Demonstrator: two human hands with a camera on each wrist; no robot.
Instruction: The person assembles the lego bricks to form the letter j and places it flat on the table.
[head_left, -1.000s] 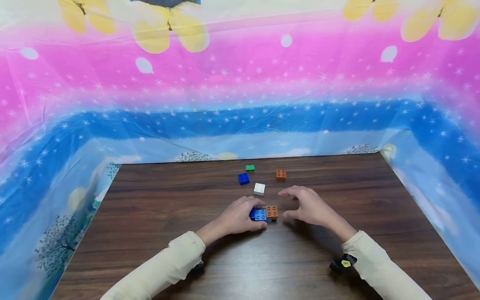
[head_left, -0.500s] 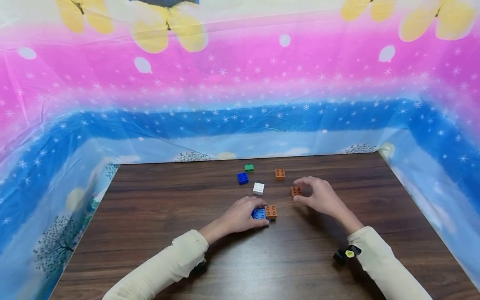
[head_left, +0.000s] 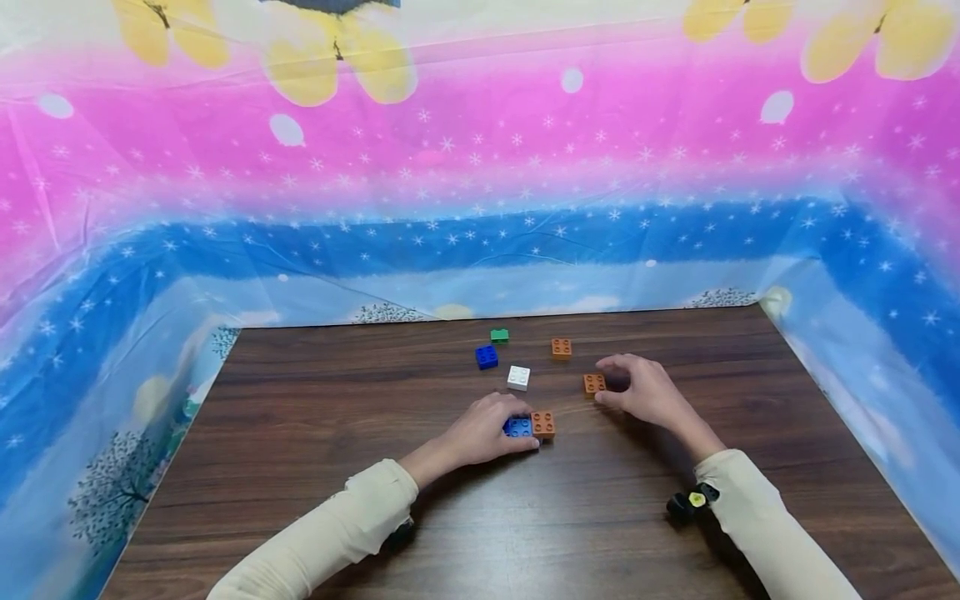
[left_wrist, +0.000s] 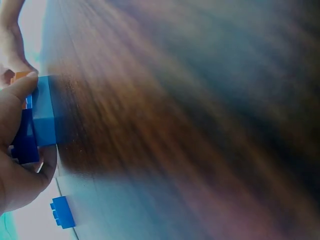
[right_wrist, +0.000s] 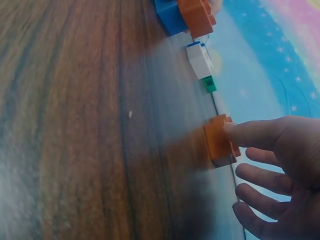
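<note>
My left hand holds a small build of toy building bricks at the table's middle, thumb on the near side and fingers behind. The build has a light blue brick, a dark blue brick and an orange brick at its right end; the fingers hide part of it. To the right, my right hand hovers with fingers spread beside a loose orange brick. In the right wrist view the thumb overlaps that brick's edge, while the other fingers lie apart from it. Whether the thumb touches it, I cannot tell.
Beyond the hands on the brown wooden table lie a white brick, a dark blue brick, a green brick and another orange brick. A patterned pink and blue cloth borders the table's back and sides.
My right hand has moved right and slightly back, away from the build, and the loose orange brick now shows at its fingertips. The left hand keeps its hold, its thumb shifted slightly right.
</note>
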